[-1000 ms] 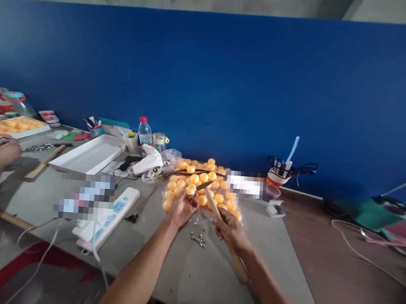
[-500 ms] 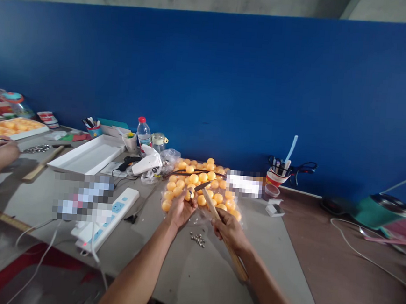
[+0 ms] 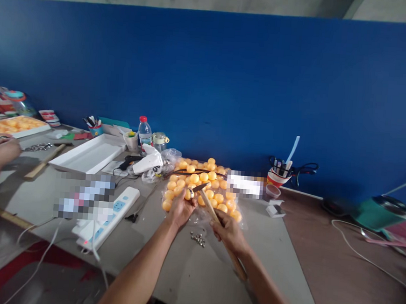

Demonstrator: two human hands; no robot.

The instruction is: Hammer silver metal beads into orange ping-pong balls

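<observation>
Left hand (image 3: 181, 211): fingers curled, gripping smooth orange ball (image 3: 189, 195). Right hand (image 3: 228, 230): closed around straight wooden handle of hammer (image 3: 210, 208); dark, tapered head (image 3: 199, 188) at two o'clock of ball, contact unclear. Round balls (image 3: 204, 177), crinkled clear plastic (image 3: 199, 217): one o'clock from left hand. Shiny metal parts (image 3: 198, 239): eight o'clock from right hand.

head-worn cam: fwd + dn
L hand (image 3: 180, 212), R hand (image 3: 228, 229): nr, below ctr
blue wall (image 3: 209, 77): faced sq-on, farther

Hammer head (image 3: 199, 187) nearer, ball (image 3: 188, 195) turned (slightly)
</observation>
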